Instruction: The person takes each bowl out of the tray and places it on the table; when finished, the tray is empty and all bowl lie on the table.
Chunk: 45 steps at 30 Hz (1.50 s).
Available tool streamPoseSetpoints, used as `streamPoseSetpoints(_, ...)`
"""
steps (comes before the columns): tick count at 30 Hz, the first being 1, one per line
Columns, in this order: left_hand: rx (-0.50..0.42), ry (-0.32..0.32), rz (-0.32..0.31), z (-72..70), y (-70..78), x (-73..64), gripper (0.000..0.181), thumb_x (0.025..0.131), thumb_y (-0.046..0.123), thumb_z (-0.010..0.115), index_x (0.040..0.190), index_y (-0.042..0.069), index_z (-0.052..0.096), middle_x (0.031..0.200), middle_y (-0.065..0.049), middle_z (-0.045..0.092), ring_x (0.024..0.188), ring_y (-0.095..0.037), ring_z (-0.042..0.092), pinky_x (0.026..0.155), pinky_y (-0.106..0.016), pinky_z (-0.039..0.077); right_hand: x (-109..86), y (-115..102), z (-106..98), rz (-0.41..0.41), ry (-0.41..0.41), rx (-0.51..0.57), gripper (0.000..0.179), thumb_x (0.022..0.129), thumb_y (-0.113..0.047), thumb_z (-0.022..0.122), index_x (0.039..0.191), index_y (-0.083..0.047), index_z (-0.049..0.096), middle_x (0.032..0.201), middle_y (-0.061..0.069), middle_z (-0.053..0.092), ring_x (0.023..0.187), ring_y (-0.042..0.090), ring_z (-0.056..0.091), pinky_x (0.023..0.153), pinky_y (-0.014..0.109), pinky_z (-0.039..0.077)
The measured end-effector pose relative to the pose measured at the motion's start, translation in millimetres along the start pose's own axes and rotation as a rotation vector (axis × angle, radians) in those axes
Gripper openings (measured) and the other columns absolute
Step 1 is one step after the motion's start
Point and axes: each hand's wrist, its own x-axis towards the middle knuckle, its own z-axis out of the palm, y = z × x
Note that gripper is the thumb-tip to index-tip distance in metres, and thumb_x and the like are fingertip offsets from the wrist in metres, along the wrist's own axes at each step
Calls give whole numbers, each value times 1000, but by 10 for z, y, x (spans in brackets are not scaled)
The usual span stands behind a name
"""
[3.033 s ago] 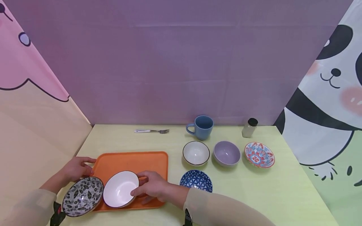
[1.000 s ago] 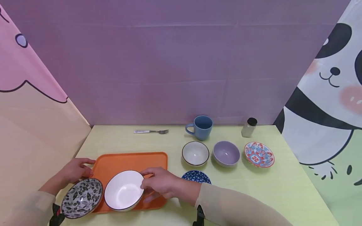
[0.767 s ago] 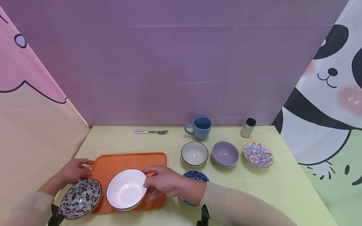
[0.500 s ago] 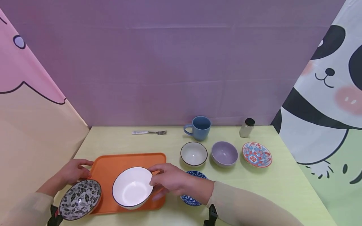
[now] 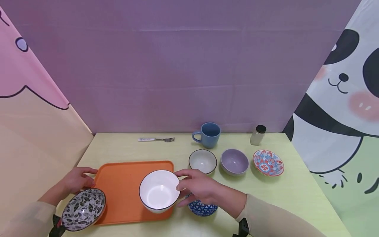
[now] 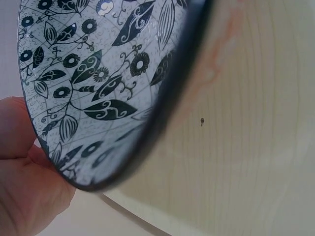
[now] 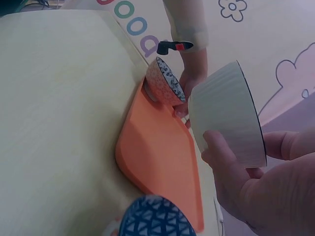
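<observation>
White dark-rimmed bowl [image 5: 159, 190] is over the right side of the orange tray [image 5: 124, 184] in the head view, plain white inside, right hand [image 5: 201, 187] pinching it at the rim. Left hand [image 5: 76, 180] is by the tray's left edge, can't tell if it's actually gripping. Black floral bowl [image 5: 84, 210] tilts at the near-left corner. Left wrist cam: leafy pattern fills its inside. Right wrist cam: fingers press the white bowl's outer wall, blue triangle-patterned bowl [image 7: 155, 219] nearby.

Purple backdrop [image 5: 189, 65], panda-print side wall [image 5: 340, 121], pale wood-grain table [image 5: 290, 194]
</observation>
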Motion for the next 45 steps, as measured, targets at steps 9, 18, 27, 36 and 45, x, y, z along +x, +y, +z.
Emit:
streamPoseSetpoints(9, -12, -9, -20, -29, -6, 5, 54, 95, 5, 62, 142, -14, 43, 97, -10, 72, 84, -21, 68, 70, -41, 59, -137, -81, -274, -17, 53, -39, 57, 91, -4, 62, 147, -3, 51, 121, 17, 66, 84, 26, 71, 74, 49, 63)
streamPoseSetpoints(18, -9, -5, -16, -2, 32, -18, 53, 95, 3, 61, 142, -15, 42, 96, -11, 72, 84, -22, 69, 68, -40, 58, -304, -106, -510, -50, 77, -43, 56, 90, -5, 62, 145, -4, 52, 115, 17, 70, 80, 24, 71, 80, 47, 62)
streamPoseSetpoints(27, -2, 0, -8, 8, 51, -15, 53, 96, 4, 61, 142, -14, 43, 97, -12, 72, 84, -22, 69, 68, -40, 57, -544, -110, -751, -45, 109, -39, 58, 94, -7, 60, 150, -2, 45, 123, 20, 65, 85, 24, 73, 82, 46, 62)
streamPoseSetpoints(36, -23, -3, -14, 5, 22, -5, 52, 95, 4, 61, 141, -14, 44, 94, -10, 73, 82, -22, 70, 67, -41, 58, -791, -26, -1031, -36, 156, -20, 66, 95, -8, 58, 155, 2, 34, 118, 17, 69, 93, 26, 73, 87, 48, 61)
streamPoseSetpoints(45, -16, -10, -34, -6, 43, 1, 53, 95, 4, 61, 141, -14, 44, 95, -9, 73, 83, -22, 70, 67, -40, 58, -1031, 125, -1280, -37, 198, -10, 67, 96, -8, 58, 156, 3, 31, 116, 12, 69, 94, 26, 74, 86, 48, 61)
